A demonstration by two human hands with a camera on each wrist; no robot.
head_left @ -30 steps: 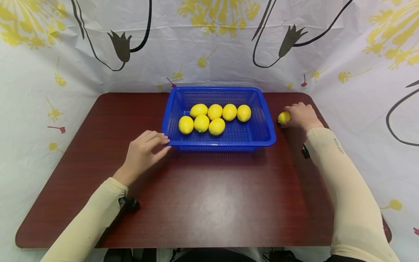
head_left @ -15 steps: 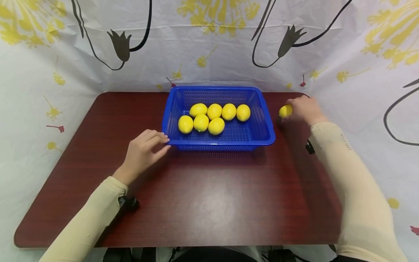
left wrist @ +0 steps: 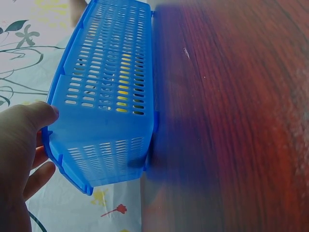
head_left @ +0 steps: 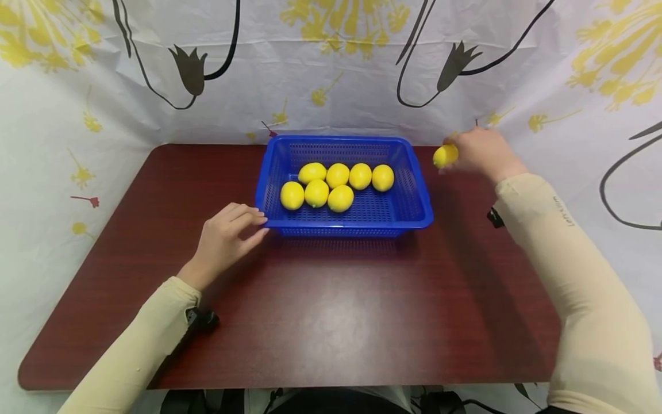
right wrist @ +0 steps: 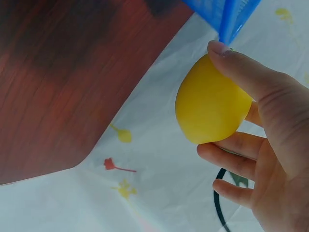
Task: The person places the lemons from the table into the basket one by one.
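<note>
- Head view: the right hand (head_left: 478, 150) held a lemon (head_left: 445, 155) lifted at the basket's (head_left: 420, 195) two o'clock; the left hand (head_left: 227, 236), fingers relaxed, touched the basket's near-left corner, probably steadying it.
- Left wrist view: straight fingers (left wrist: 29, 121) rested against the basket's (left wrist: 108, 96) rim.
- Right wrist view: thumb and fingers (right wrist: 236, 159) pinched the lemon (right wrist: 210, 104) above the table (right wrist: 63, 72) edge.

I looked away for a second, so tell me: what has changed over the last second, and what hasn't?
The right hand, gripping a lemon throughout, has lifted it off the table and carried it up and away from the person, beside the blue basket's far right corner. Unchanged: the left hand stays at the basket's near left corner, and the seven lemons inside lie as before.
</note>
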